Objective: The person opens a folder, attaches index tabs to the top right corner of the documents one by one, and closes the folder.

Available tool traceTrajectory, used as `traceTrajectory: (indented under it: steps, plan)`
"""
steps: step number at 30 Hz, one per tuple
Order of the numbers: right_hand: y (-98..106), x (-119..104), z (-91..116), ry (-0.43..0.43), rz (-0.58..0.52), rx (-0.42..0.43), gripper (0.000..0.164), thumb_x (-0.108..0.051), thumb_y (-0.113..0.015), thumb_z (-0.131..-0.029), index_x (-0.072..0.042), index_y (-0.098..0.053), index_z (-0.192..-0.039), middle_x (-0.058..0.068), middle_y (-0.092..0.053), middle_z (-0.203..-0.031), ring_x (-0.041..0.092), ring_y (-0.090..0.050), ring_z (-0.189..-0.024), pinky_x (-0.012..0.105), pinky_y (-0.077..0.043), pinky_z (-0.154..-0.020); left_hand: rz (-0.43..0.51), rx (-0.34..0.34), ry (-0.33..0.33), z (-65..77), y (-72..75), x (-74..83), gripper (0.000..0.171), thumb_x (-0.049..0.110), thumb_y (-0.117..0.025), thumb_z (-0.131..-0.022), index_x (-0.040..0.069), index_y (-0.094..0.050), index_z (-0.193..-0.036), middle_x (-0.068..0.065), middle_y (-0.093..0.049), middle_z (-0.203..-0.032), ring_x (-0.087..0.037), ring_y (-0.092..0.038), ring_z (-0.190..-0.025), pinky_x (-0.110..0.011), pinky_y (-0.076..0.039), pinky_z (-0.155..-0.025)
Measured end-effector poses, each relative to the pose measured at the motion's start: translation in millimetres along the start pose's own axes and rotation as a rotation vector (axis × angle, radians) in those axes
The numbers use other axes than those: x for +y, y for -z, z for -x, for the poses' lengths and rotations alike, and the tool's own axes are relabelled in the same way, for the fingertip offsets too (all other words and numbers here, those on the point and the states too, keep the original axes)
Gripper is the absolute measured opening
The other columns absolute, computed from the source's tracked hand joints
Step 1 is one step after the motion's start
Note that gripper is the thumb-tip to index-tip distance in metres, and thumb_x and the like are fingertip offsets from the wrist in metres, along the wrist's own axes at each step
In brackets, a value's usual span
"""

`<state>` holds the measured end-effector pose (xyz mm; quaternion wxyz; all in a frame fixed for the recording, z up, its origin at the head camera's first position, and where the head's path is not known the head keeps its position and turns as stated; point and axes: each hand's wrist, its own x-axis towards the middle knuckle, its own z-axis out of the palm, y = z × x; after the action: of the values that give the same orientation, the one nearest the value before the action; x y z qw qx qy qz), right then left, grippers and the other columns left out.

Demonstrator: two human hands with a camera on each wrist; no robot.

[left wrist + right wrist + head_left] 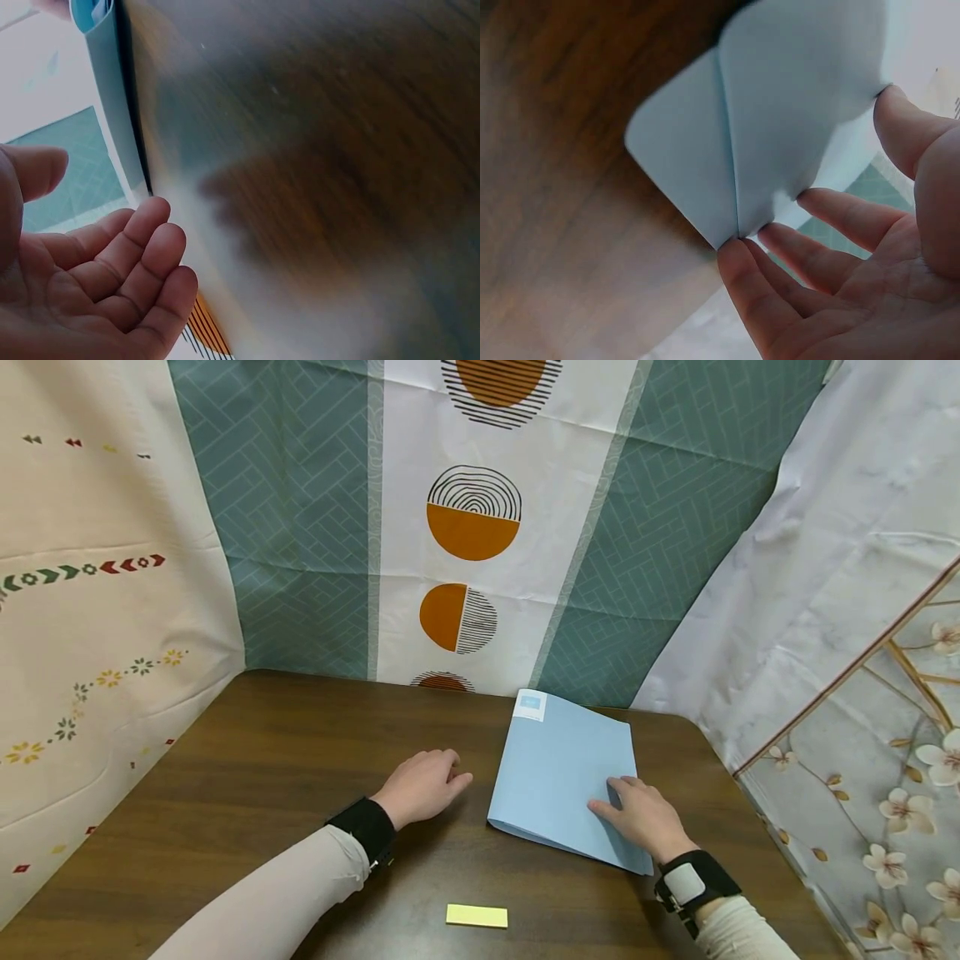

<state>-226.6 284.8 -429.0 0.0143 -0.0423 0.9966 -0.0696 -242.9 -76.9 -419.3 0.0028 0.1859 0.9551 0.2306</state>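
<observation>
A light blue file folder (562, 768) lies closed on the table, with a white label (530, 705) at its far left corner. My right hand (643, 817) rests on the folder's right side, thumb and fingers spread. In the right wrist view, the fingertips (737, 259) touch the cover (787, 97) close to its edge, and the cover's lower layer shows beneath. To the left of the folder, my left hand (423, 787) hovers over the table with loosely bent fingers. The left wrist view shows its palm (60, 300) holding nothing.
A small flat yellow strip (477, 916) lies near the front of the dark wooden table (315, 727). Patterned cloths hang round the table: a teal and white curtain (300, 510) behind, a cream cloth (97, 635) at left, a floral white one (885, 760) at right.
</observation>
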Motion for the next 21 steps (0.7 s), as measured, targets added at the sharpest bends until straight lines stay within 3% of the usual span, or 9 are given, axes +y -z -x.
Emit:
traceTrajectory:
  steps: [5,12,21]
  plan:
    - [-0.6,-6.0,1.6,0.013,0.011,0.002,0.077,-0.06,-0.057,-0.093,0.001,-0.055,-0.14,0.029,-0.049,-0.141,0.05,-0.044,-0.129,0.061,-0.037,-0.099,-0.013,-0.003,-0.018,-1.3,-3.2,3.5,0.043,0.042,-0.057,-0.099,0.005,-0.065,-0.119,-0.001,-0.063,-0.096,-0.019,-0.057,-0.089,-0.038,-0.048,-0.082]
    - [-2.7,-19.0,0.0,0.038,0.014,0.014,0.075,-0.059,-0.059,-0.092,-0.001,-0.056,-0.14,0.026,-0.051,-0.14,0.047,-0.045,-0.13,0.059,-0.037,-0.1,-0.03,-0.006,-0.038,-1.2,-6.5,4.5,0.046,0.04,-0.058,-0.098,0.004,-0.063,-0.126,-0.008,-0.066,-0.117,-0.026,-0.06,-0.108,-0.042,-0.046,-0.093]
    - [-2.8,-37.0,-2.0,0.069,0.005,-0.005,0.073,-0.058,-0.06,-0.092,-0.005,-0.056,-0.141,0.023,-0.05,-0.143,0.045,-0.045,-0.131,0.058,-0.037,-0.101,-0.045,0.027,-0.065,-0.4,-8.5,-1.0,0.032,0.034,-0.063,-0.095,0.008,-0.064,-0.111,-0.002,-0.064,-0.097,-0.02,-0.057,-0.087,-0.036,-0.047,-0.077]
